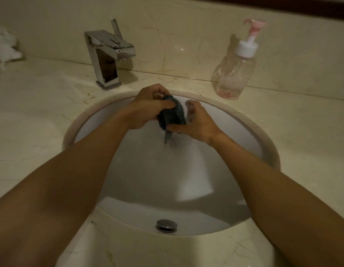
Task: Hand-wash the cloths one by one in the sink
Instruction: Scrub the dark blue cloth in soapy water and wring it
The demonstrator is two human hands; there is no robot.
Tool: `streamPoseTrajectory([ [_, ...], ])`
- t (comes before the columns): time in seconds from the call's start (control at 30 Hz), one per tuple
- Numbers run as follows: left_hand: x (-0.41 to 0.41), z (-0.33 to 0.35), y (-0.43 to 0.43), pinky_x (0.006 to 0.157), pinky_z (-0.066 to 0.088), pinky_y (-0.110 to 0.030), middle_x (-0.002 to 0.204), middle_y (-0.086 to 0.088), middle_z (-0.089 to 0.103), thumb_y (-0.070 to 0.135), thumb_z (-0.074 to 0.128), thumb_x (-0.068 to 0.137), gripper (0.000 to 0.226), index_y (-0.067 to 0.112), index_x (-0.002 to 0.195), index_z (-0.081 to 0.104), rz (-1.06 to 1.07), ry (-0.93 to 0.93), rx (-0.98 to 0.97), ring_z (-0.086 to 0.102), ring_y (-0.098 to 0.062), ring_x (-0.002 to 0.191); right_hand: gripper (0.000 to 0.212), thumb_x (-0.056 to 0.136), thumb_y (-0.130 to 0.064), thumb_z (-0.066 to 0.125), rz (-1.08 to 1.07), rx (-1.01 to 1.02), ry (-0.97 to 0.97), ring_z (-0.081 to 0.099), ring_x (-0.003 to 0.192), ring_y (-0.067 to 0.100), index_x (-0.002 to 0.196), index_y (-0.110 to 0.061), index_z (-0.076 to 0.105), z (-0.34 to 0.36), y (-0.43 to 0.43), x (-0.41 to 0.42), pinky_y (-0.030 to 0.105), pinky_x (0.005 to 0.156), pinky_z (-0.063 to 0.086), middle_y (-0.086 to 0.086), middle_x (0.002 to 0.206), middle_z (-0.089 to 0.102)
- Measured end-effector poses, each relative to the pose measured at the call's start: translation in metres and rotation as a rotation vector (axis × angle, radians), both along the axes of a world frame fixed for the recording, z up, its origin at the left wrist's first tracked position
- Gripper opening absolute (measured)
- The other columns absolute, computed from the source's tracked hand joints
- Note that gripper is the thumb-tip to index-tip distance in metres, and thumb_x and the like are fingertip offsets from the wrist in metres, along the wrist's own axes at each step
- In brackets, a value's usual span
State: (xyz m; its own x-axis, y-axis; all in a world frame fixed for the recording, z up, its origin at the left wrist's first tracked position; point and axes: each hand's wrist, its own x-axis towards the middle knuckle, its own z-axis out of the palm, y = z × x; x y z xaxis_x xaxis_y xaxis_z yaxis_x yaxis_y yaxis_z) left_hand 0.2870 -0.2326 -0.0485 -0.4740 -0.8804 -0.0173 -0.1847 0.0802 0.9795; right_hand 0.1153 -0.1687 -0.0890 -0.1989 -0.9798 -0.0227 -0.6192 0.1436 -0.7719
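Far left of the sink (272,151), a white heap of fabric (3,49) is lying on the counter, its pieces too blurred to count. One faucet (107,58) is standing behind the rim. Over the sink's back half, the left hand (146,110) is gripping the top of one dark cloth (172,112), bunched upright with its tail dripping straight down. The right hand (198,122) is pinching its lower edge. Both hands are touching it, seemingly wringing. One pump bottle (236,74) is standing behind the sink's right side.
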Motion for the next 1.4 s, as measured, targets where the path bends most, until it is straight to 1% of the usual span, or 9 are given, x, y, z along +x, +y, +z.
streamPoseTrajectory([
  [0.1,-0.008,0.007,0.01,0.071,0.059,-0.036,0.106,-0.015,0.069,-0.002,0.063,0.092,0.018,0.015,0.091,0.058,-0.147,0.177,0.19,0.07,-0.03,0.098,0.088,0.074,-0.017,0.093,0.176,0.022,-0.42,0.065,0.115,0.019,0.147,-0.02,0.043,0.004,0.003,0.005,0.026,0.079,0.061,-0.001,0.138,0.06],
  [0.2,-0.013,0.011,0.015,0.072,0.059,-0.035,0.101,-0.014,0.069,-0.003,0.063,0.091,0.018,0.014,0.089,0.058,-0.158,0.208,0.22,0.07,-0.028,0.094,0.052,0.081,0.0,0.083,0.201,0.113,-0.637,0.071,0.105,0.036,0.127,-0.008,0.062,0.002,0.001,0.009,0.049,0.092,0.06,0.011,0.118,0.073],
  [0.37,-0.014,-0.006,0.01,0.074,0.053,-0.025,0.113,-0.002,0.061,0.014,0.079,0.083,0.035,0.024,0.11,0.059,0.102,-0.34,-0.18,0.062,-0.019,0.103,0.029,0.088,-0.019,0.079,0.004,0.343,-0.046,0.068,0.07,0.03,0.108,-0.003,0.067,0.014,0.005,0.001,0.041,0.065,0.062,0.017,0.086,0.069],
  [0.53,-0.029,-0.012,0.029,0.108,0.037,-0.03,0.157,-0.002,0.028,0.021,0.089,0.071,0.107,0.021,0.156,0.023,-0.279,-0.754,-0.558,0.035,-0.022,0.141,0.034,0.085,-0.013,0.08,-0.047,0.382,0.263,0.068,0.069,0.032,0.113,-0.002,0.062,0.034,0.015,0.005,0.04,0.054,0.062,0.013,0.085,0.063],
  [0.77,-0.04,-0.021,0.035,0.08,0.047,-0.03,0.108,-0.004,0.068,0.013,0.064,0.091,0.024,0.015,0.115,0.064,-0.194,-0.986,-0.691,0.061,-0.02,0.089,0.015,0.088,-0.014,0.068,0.089,0.244,0.526,0.052,0.064,0.016,0.085,-0.015,0.053,0.032,0.021,0.021,0.032,0.059,0.048,0.002,0.077,0.054],
  [0.93,-0.042,-0.016,0.039,0.074,0.051,-0.034,0.1,-0.004,0.066,0.019,0.059,0.093,0.019,0.016,0.112,0.063,-0.135,-1.045,-0.732,0.061,-0.024,0.085,0.024,0.091,-0.016,0.059,0.07,0.182,0.546,0.05,0.065,0.017,0.071,-0.021,0.046,0.032,0.023,0.021,0.033,0.063,0.044,-0.002,0.074,0.049],
  [1.03,-0.043,-0.011,0.037,0.066,0.048,-0.034,0.081,-0.001,0.056,0.021,0.06,0.094,0.016,0.014,0.107,0.065,-0.053,-1.126,-0.722,0.056,-0.021,0.072,0.008,0.089,-0.015,0.062,0.035,0.131,0.491,0.06,0.078,0.023,0.088,-0.016,0.055,0.027,0.021,0.025,0.03,0.064,0.043,-0.003,0.075,0.051],
  [1.17,-0.039,-0.006,0.032,0.067,0.048,-0.033,0.073,-0.001,0.046,0.021,0.068,0.09,0.017,0.014,0.105,0.063,0.072,-1.201,-0.667,0.055,-0.021,0.074,0.037,0.081,-0.013,0.077,0.089,0.027,0.341,0.054,0.091,0.018,0.111,-0.017,0.054,0.022,0.022,0.024,0.028,0.074,0.039,-0.002,0.101,0.055],
  [1.4,-0.026,-0.014,0.031,0.071,0.051,-0.034,0.078,0.001,0.058,0.042,0.069,0.088,0.023,0.022,0.089,0.059,0.005,-1.2,-0.563,0.058,-0.019,0.072,0.043,0.088,0.0,0.065,0.141,0.037,0.183,0.063,0.084,0.023,0.124,-0.021,0.055,0.02,0.026,0.015,0.029,0.065,0.052,0.007,0.109,0.063],
])
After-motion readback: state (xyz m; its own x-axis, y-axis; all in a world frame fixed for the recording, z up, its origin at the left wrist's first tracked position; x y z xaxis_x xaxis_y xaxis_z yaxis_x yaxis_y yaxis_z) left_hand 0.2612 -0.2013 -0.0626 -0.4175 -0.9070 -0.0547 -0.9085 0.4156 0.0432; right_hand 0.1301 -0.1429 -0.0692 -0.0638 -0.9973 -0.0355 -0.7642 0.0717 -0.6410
